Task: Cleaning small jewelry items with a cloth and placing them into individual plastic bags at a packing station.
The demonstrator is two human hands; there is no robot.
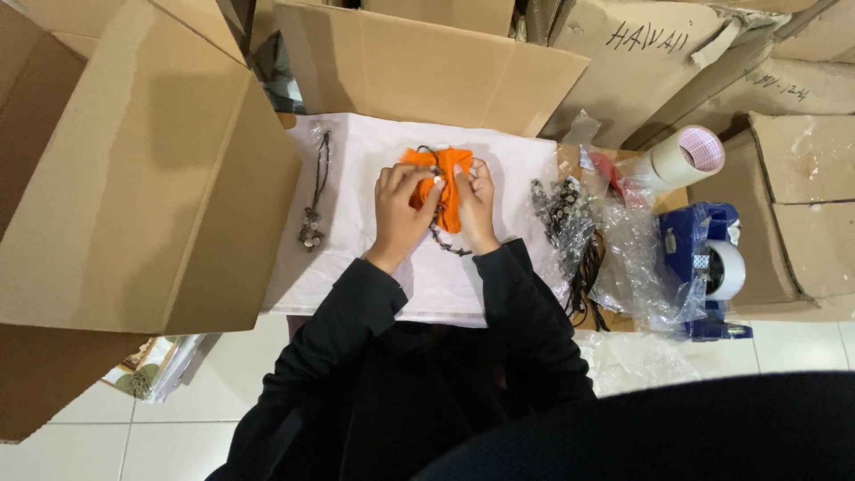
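Observation:
Both my hands meet over a small orange cloth pouch (pixel 450 209) on a white sheet (pixel 374 142). My left hand (pixel 401 209) pinches the pouch's left side. My right hand (pixel 476 200) grips its right side. A dark beaded necklace (pixel 450 245) trails out from the pouch, its end lying on the sheet just below my hands. A second beaded necklace in a clear bag (pixel 316 191) lies on the sheet to the left.
A big open cardboard box (pixel 134 169) stands at the left. Right of the sheet lie a pile of bagged necklaces (pixel 565 218), loose clear bags (pixel 637 258), a roll of pale tape (pixel 686 156) and a blue tape dispenser (pixel 712 267). More cardboard boxes (pixel 427 67) crowd the back.

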